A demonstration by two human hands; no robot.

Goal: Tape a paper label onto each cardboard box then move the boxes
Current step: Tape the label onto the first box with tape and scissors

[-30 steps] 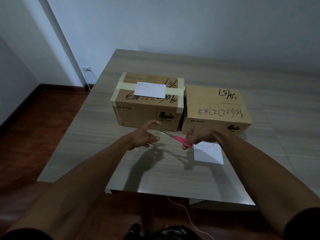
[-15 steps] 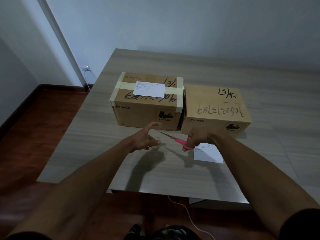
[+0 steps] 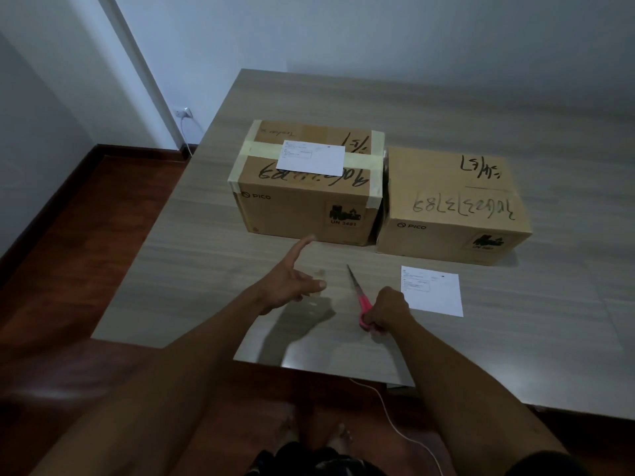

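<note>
Loose white paper label (image 3: pixel 431 290) flat on grey wood-grain surface (image 3: pixel 206 255), lower right of centre, just beside right hand (image 3: pixel 388 309) gripping pink-handled scissors (image 3: pixel 360 297). Left hand (image 3: pixel 288 286) spread, farther off. Unlabelled brown cardboard box (image 3: pixel 450 207) directly above label.

Left hand (image 3: pixel 287 286) spread, right hand (image 3: pixel 388 309) fisted

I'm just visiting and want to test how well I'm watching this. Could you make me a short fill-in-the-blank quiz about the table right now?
1. The right hand grips a pair of ____ with pink handles.
2. The loose paper label lies on the table in front of the ____ box.
3. The left box already has a paper label on its ____ face.
4. The left hand holds ____; its fingers are spread.

Missing words: scissors; right; top; nothing
</note>
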